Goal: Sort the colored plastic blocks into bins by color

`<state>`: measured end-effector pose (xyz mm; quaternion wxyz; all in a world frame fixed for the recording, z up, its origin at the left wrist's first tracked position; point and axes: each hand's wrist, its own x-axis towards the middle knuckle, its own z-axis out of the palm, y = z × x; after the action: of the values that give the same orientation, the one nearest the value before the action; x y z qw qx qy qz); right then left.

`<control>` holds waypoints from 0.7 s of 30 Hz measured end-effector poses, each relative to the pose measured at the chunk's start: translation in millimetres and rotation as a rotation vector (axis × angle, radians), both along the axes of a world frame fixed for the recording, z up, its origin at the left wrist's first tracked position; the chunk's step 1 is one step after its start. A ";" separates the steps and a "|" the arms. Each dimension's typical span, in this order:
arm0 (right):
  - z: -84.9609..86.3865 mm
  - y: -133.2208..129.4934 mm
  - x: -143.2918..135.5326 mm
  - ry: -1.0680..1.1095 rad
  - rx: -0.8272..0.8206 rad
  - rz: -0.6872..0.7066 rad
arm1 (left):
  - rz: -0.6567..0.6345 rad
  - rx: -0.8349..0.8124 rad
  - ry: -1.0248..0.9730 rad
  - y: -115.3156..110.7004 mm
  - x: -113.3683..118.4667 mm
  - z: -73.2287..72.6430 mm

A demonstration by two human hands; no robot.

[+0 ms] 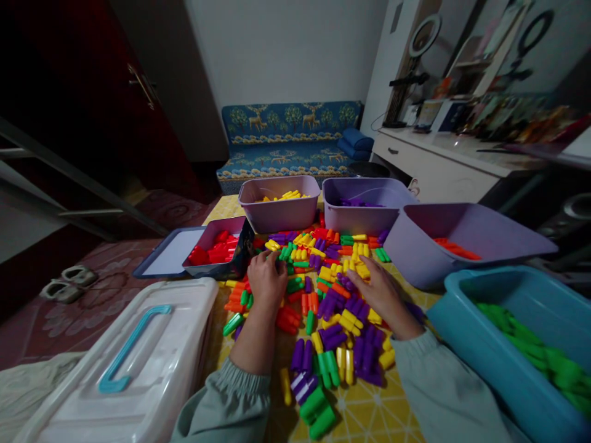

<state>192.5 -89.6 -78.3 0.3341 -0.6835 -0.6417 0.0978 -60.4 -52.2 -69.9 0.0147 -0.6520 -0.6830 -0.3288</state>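
Small plastic pieces shaped like joined tubes [330, 301], in red, orange, yellow, green and purple, lie in a loose pile between my hands. My left hand [268, 280] is over the pile's left side, its fingers curled down beside green and yellow pieces; whatever its fingertips hold is hidden. On the right, my right hand [378, 292] reaches in with thumb and fingers apart, close around yellow pieces [362, 271] and just above purple ones. Nearer to me lie green pieces [317, 412] and a purple cluster [368, 354].
Lilac bins hold yellow [279, 215], purple [360, 215] and orange pieces [415, 252]. A teal bin [466, 307] holds green pieces, and a dark box [210, 271] red ones. A white lidded box [152, 369] stands left on the yellow cloth [364, 412]. Behind is a blue sofa [286, 138].
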 end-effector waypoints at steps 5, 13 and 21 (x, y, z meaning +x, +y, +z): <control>21.5 10.9 2.6 0.125 0.106 0.076 | 0.004 -0.043 0.024 0.4 1.4 -1.3; 27.2 35.7 21.5 -0.350 -0.302 -0.200 | 0.006 -0.066 0.035 0.2 1.4 -0.6; 30.8 28.6 17.2 -0.056 -0.200 -0.227 | 0.009 -0.089 0.036 0.0 1.7 0.4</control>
<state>209.7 -61.0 -47.5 0.2553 -0.7839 -0.5564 0.1037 -58.7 -52.1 -69.5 -0.0006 -0.6546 -0.6997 -0.2863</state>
